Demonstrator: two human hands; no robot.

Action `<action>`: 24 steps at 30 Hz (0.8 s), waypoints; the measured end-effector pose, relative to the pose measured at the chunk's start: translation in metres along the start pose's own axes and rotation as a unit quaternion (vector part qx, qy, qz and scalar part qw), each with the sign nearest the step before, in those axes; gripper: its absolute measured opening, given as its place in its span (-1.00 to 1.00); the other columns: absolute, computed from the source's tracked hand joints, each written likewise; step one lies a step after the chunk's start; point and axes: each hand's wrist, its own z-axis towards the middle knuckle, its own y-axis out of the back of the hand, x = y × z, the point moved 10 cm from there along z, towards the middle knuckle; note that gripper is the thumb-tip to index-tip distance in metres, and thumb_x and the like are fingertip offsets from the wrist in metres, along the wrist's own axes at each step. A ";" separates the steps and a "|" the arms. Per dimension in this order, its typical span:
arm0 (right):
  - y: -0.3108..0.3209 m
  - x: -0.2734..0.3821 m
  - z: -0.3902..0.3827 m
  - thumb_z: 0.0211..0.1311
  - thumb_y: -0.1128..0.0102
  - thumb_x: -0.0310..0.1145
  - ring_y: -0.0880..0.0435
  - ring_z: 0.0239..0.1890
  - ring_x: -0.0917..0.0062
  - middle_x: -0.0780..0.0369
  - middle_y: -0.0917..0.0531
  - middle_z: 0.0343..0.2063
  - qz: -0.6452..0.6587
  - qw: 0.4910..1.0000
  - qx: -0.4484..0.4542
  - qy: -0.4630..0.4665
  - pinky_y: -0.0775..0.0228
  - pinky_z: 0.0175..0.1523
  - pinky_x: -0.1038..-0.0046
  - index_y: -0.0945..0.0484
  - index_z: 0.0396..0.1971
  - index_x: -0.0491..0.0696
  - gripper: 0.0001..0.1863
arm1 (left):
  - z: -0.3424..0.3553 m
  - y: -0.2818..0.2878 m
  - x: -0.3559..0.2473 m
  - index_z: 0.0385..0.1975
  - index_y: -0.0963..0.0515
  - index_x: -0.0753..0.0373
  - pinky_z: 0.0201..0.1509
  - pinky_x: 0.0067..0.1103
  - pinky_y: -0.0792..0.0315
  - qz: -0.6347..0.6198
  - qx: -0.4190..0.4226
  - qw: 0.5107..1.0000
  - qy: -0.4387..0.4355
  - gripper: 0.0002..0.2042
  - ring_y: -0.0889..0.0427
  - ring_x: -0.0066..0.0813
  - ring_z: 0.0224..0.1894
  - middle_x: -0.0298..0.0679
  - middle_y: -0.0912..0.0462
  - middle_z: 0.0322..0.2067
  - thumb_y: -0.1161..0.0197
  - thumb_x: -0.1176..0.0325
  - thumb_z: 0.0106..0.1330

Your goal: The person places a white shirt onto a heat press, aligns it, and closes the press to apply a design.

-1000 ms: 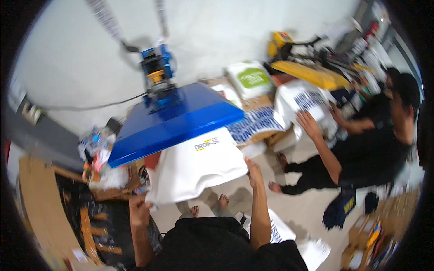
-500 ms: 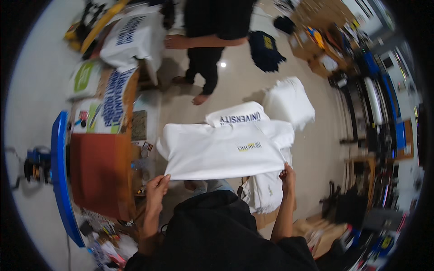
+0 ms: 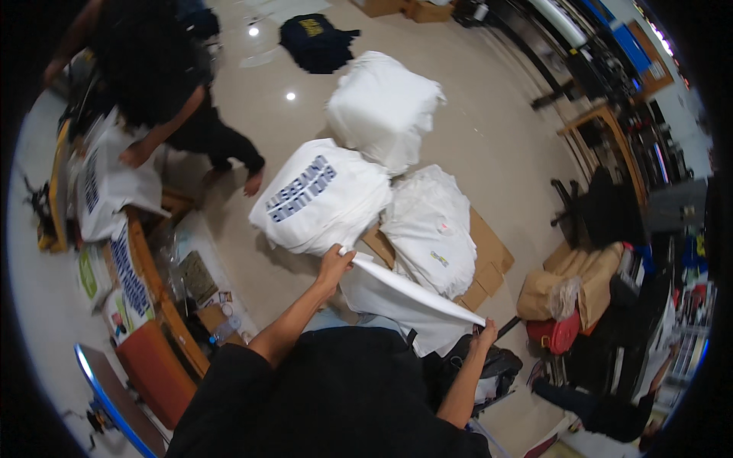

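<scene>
One white shirt (image 3: 412,294), left hand (image 3: 334,267) and right hand (image 3: 483,336) clamped on, now swung clear of the heat press (image 3: 118,404) left of the grip.

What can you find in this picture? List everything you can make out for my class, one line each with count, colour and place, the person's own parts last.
Held cloth: 1, white, lower centre
Cloth piles: 3, white, floor, centre
Cardboard sheet: 1, brown, under the right-hand pile
Dark cloth bundle: 1, navy with yellow print, floor, top
Draped cloth: 1, white with dark lettering, left
Flat pad: 1, reddish brown, lower left
Office chair: 1, black, right
Large machine: 1, mostly black, upper right
Co-workers: 2, dark clothing, upper left and lower right
Small clutter: uncountable, mixed colours, both sides
Left hand: 1, bare, on the cloth's left end
Right hand: 1, bare, on its right end
</scene>
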 end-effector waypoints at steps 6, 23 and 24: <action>0.029 0.040 0.072 0.25 -0.20 -0.36 -0.58 -0.25 0.50 0.22 -0.56 -0.18 -0.027 0.996 -0.081 0.021 -0.47 -0.27 0.47 -0.35 0.06 0.00 -0.61 | 0.098 -0.131 -0.033 -0.18 -0.46 0.35 -0.22 -0.66 -0.47 0.064 0.079 0.993 -0.067 -0.79 -0.53 -0.60 -0.34 -0.29 -0.52 -0.36 -0.22 0.38 0.27; 0.001 -0.123 0.012 0.29 -0.23 -0.16 -0.68 -0.27 0.48 0.16 -0.66 -0.22 -0.459 0.839 0.226 -0.184 -0.50 -0.21 0.42 -0.39 0.09 -0.09 -0.52 | 0.156 -0.006 0.013 0.29 -0.21 0.36 0.43 -0.24 -0.05 0.464 -0.213 0.820 -0.259 -0.33 -0.16 0.05 0.37 0.12 -0.16 0.34 -0.30 0.43 0.15; -0.007 -0.130 0.011 0.27 -0.26 -0.18 -0.68 -0.25 0.54 0.17 -0.68 -0.24 -0.481 0.824 0.256 -0.156 -0.50 -0.19 0.47 -0.49 0.04 -0.12 -0.56 | 0.159 0.004 0.007 0.28 -0.23 0.34 0.42 -0.23 -0.05 0.485 -0.233 0.802 -0.260 -0.34 -0.17 0.05 0.35 0.11 -0.17 0.33 -0.30 0.43 0.15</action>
